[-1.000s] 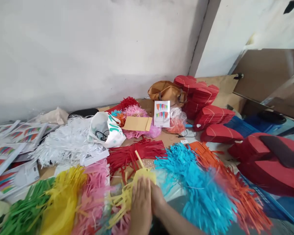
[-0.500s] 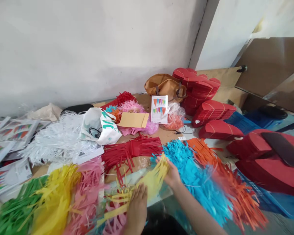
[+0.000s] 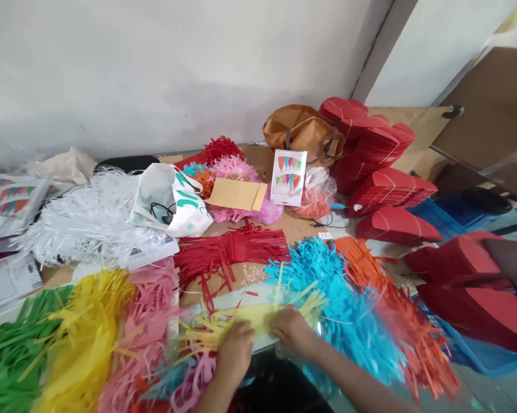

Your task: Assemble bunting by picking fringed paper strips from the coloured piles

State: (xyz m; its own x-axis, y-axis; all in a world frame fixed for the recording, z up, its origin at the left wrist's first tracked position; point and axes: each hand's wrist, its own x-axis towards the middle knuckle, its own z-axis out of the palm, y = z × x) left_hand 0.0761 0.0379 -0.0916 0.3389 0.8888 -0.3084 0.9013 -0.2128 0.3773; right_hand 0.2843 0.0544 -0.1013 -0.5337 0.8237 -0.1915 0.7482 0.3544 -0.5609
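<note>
A pale yellow paper tassel (image 3: pixel 252 316) lies stretched crosswise at the table's front edge, its fringes spreading left and right. My left hand (image 3: pixel 238 341) grips its left part with curled fingers. Near its right part my right hand (image 3: pixel 290 327) is closed on the same paper. Beyond the hands is a red tassel bundle (image 3: pixel 232 251). Blue fringe (image 3: pixel 344 304) lies just right of my right hand. To the left are pink fringe (image 3: pixel 144 321), brighter yellow fringe (image 3: pixel 89 338) and green fringe (image 3: pixel 22 344).
Behind stand a white bag (image 3: pixel 168 201), a brown envelope (image 3: pixel 237 194), a printed card (image 3: pixel 288 178) and a brown bag (image 3: pixel 304 132). White fringe (image 3: pixel 90 218) lies left. Orange fringe (image 3: pixel 396 310) and red paper stacks (image 3: pixel 391 192) are at the right, with a blue crate (image 3: pixel 477 350).
The yellow tassel has gone from slanting upward to lying nearly level. My right hand has moved down and closed on it; my flat left hand has curled round it. The view has shifted slightly.
</note>
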